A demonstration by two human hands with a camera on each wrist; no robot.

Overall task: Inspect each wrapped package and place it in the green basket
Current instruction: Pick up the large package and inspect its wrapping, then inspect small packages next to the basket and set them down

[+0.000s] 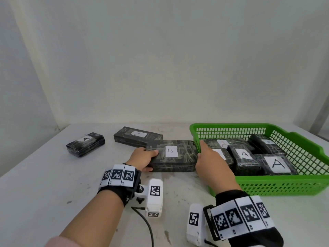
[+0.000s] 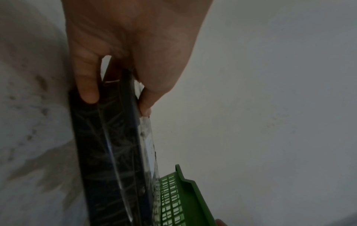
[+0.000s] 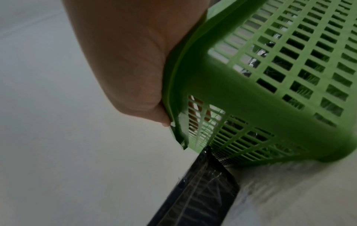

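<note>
left fingers [image 2: 86,85] pinch b package [image 1: 170,155] end; right hand [image 1: 210,163] grips green basket [image 1: 284,186] rim.

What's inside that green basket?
The green basket holds several dark wrapped packages, most showing a white label marked A. The right hand covers part of one, and anything beneath them is hidden.
</note>
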